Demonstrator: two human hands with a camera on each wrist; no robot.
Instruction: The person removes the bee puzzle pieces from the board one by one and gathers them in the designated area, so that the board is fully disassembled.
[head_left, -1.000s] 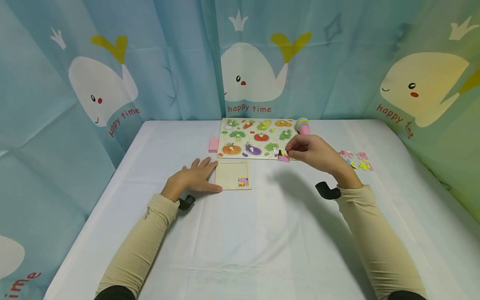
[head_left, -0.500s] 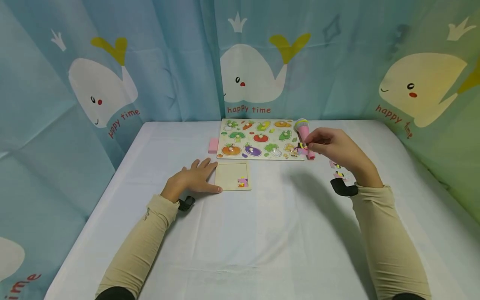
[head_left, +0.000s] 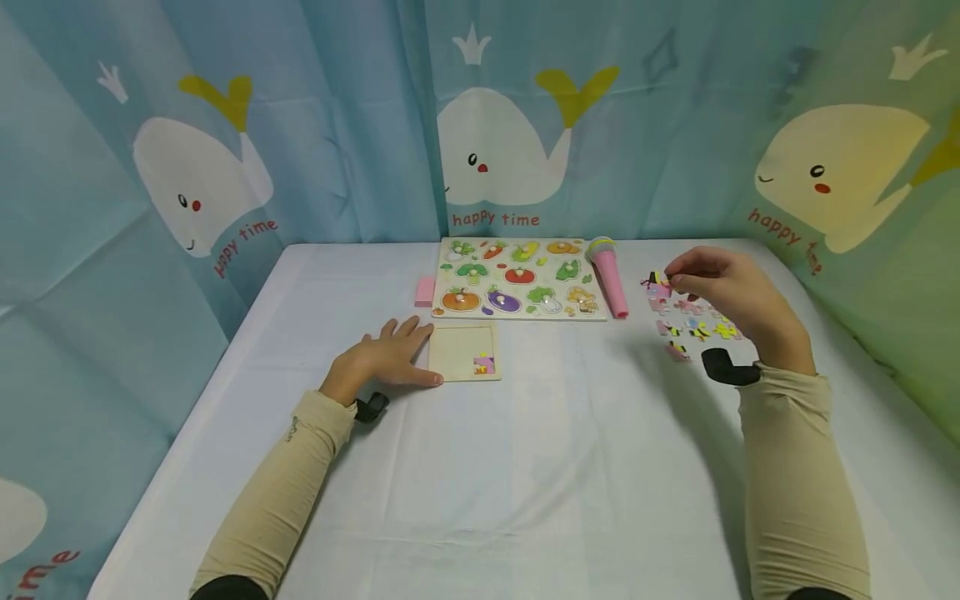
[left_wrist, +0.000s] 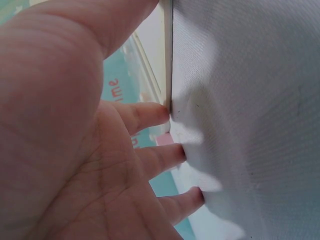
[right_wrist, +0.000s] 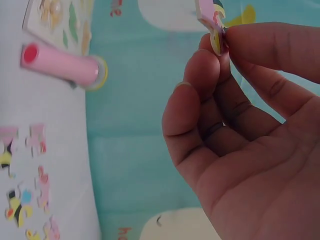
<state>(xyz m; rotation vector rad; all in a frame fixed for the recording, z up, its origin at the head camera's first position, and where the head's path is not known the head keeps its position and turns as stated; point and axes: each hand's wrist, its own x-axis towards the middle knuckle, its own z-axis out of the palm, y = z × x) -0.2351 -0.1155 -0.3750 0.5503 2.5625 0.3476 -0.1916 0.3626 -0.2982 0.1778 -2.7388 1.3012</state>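
In the head view my left hand (head_left: 382, 360) lies with its fingers spread at the left edge of a small square wooden puzzle tray (head_left: 452, 352). Its thumb and a finger touch that edge. One pink and yellow jigsaw piece (head_left: 484, 365) sits in the tray's near right corner. My right hand (head_left: 738, 304) pinches another jigsaw piece (right_wrist: 206, 12) between thumb and fingertips, raised above the table; that piece is pink with black and yellow. Below and beside this hand lie several loose jigsaw pieces (head_left: 699, 330), some partly hidden by it.
Behind the tray lies a vegetable peg puzzle board (head_left: 480, 277), with a pink toy microphone (head_left: 611, 279) along its right side. A pink block (head_left: 424, 292) stands at the board's left. Blue whale-print curtains (head_left: 360, 125) border the white table (head_left: 465, 475).
My right hand has moved right with the jigsaw piece, from the peg board past the microphone to over the loose pieces. The left hand has stayed at the tray.
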